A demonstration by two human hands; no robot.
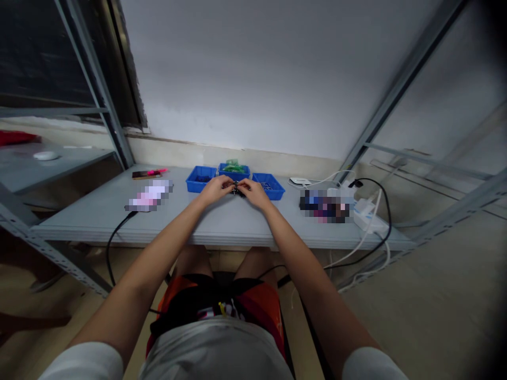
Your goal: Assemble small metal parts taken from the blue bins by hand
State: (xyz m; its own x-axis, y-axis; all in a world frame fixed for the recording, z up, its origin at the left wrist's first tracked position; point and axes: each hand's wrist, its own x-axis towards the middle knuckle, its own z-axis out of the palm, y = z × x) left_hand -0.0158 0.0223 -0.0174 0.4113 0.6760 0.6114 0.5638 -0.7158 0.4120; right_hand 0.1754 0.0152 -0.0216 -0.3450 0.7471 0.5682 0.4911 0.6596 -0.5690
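Both hands meet over the grey table (225, 223), in front of three blue trays. My left hand (216, 190) is closed on the left side of a small dark object (236, 189). From the right, my right hand (253, 192) grips the same object with its fingertips. The object is too small to make out. Dark bits lie in the left tray (191, 186), beside my left hand. Behind the hands, the middle tray (246, 175) holds green packets (234, 168). Small pieces lie in the right tray (277, 195), next to my right hand.
A phone-like item (149, 196) with a black cable lies at left, near a dark item (140, 174) and a pink one (155, 171). At right are a blurred-out device (324, 206), a white power strip (370, 217) and cables. Metal posts frame the table.
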